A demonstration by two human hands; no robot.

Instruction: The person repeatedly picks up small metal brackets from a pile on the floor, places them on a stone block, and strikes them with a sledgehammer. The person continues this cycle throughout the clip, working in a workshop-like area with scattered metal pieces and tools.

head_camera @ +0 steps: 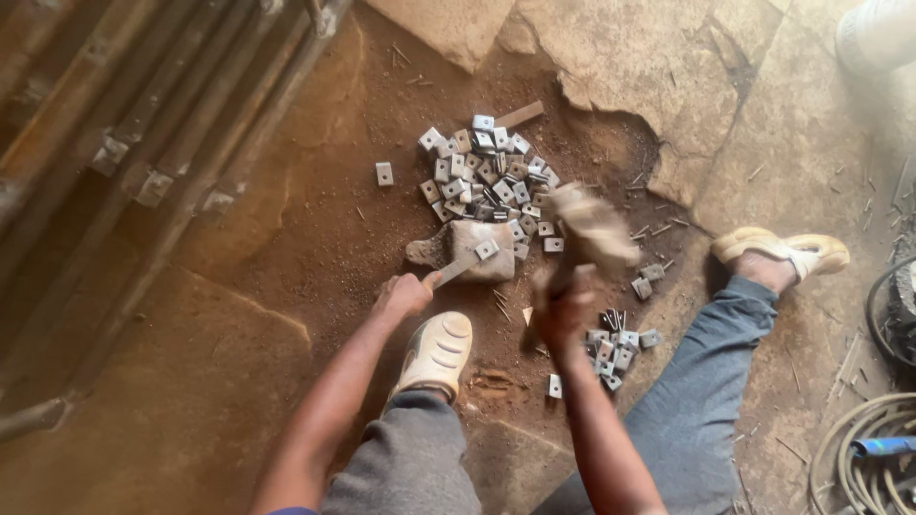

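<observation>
A: Nearest the lens, two grey-trousered knees (410, 458), and between them a pale sandal (437, 351) planted on the dirt floor (286, 286).

B: The left hand (403, 296) is closed tight around a thin punch (456, 270), its tip resting on a small square metal plate (487, 250). That plate sits on top of a rough stone block (472, 250) just ahead of the sandal.

A: And the right hand (565, 310)?

B: Fist wrapped round the handle of a hammer (592, 224), whose head is a blur above the block.

A: How would that plate handle?

B: By the look of it, stiff, flat steel; light, slick-edged, liable to skip off the stone. Best pinched by its edges, or pinned from above as the punch does.

A: More of them?

B: A big heap of plates (487, 172) just beyond the block, a smaller pile (615, 348) beside the right wrist, one stray plate (384, 174) apart on the left.

A: Any packages, labels, signs?

B: None visible. Only rusty bars (143, 124) at the left, and coiled hose (863, 448) at the lower right.
</observation>
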